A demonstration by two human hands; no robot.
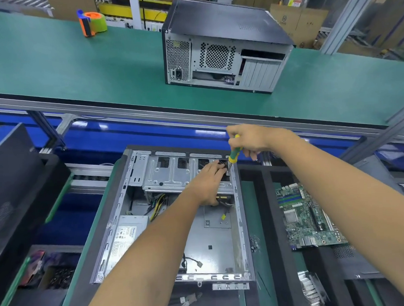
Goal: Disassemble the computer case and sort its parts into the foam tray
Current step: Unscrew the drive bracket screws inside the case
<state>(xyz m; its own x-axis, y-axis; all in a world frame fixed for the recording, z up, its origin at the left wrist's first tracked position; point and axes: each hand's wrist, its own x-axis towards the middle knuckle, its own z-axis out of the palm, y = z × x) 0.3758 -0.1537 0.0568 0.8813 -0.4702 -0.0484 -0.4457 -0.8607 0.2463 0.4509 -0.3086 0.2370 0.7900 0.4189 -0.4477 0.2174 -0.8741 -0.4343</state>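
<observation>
The open computer case (176, 214) lies on its side at the near edge of the counter (251, 197), with the motherboard (308, 217) in the foam tray (270, 196) just right of it. At the case's far right corner, the left hand (209, 182) rests flat-fingered on the drive cage (167, 173), grip released. The right hand (251, 139) grasps the screwdriver (234, 152) upright. A second case (222, 48) stands on the far green counter (77, 65).

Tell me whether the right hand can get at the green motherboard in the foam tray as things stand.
Probably yes, but not freely: the right hand grips a yellow-and-green screwdriver at the open metal computer case. The green motherboard lies uncovered in the black foam tray just beneath that forearm.
</observation>
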